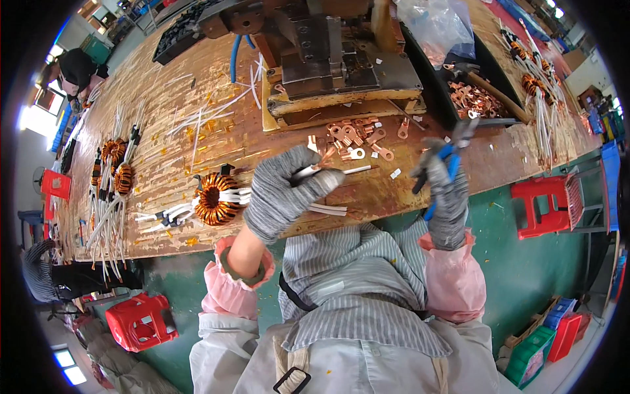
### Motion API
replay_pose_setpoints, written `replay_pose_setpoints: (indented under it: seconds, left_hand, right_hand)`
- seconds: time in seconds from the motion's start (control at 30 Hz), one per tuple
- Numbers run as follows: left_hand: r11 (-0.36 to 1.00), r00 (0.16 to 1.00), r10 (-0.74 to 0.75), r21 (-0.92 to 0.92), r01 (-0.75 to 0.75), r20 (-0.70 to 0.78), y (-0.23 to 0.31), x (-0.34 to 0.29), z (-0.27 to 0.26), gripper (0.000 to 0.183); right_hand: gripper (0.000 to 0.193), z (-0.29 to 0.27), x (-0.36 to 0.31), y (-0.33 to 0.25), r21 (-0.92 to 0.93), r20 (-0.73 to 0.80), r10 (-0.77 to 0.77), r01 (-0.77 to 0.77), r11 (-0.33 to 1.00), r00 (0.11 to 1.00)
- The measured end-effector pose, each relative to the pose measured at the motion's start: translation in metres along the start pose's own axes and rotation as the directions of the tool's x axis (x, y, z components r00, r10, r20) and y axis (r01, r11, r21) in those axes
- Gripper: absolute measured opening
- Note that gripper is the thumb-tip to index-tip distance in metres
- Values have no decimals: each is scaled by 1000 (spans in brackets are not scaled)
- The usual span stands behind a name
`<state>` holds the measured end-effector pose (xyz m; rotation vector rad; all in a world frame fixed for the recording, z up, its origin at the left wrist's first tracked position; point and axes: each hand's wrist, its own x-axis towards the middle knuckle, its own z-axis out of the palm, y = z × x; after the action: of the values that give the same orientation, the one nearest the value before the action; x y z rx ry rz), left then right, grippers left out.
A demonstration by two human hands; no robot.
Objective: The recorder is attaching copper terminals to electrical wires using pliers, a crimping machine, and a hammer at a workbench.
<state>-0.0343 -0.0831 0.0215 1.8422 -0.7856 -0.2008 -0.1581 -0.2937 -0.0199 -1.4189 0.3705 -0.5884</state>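
Note:
My left hand (pixel 282 190), in a grey knit glove, is closed around white insulated wires (pixel 306 173) near the table's front edge. Bare copper strands show at one wire end beside the fingertips. These leads run back to a copper-wound ring coil (pixel 216 199) lying just left of the hand. To the right, my right hand (pixel 448 200), gloved too, grips blue-handled pliers (pixel 453 165) with the metal jaws pointing away from me. Between and beyond both hands lies a loose pile of copper ring terminals (pixel 351 133).
A heavy metal press (pixel 335 65) stands behind the terminals. Beside it, a black bin (pixel 420 82) holds more terminals, a wooden-handled tool (pixel 495 95) and a plastic bag (pixel 436 29). More wired coils (pixel 113 152) lie at left and far right. Red stools (pixel 139 322) stand around; people work at left.

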Motion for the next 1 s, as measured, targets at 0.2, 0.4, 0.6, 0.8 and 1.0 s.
replay_pose_setpoints:
  seconds: [0.2,0.4,0.6,0.8,1.0]
  left_hand:
    - [952,982,-88,-275,132,169,-5,1,-17,33]
    - [981,966,14,-191,37,259,-4,6,-28,30]
    - [767,875,336,438,-469,347,9,-4,-9,28]
    - [705,834,406,453,-545,373,-14,-43,1,31]
    - [642,803,470,484,-595,366,-22,-70,12,22]
  right_hand:
    - [37,16,-13,6,66,176,145,-159,985,974]
    - [36,13,-12,2,94,227,164,-189,977,960]
    - [41,2,-17,-5,-305,134,24,18,952,991]
    - [43,-23,-26,-4,-557,190,-386,423,715,903]
    - [54,-32,-31,-18,-695,529,-156,531,485,834]
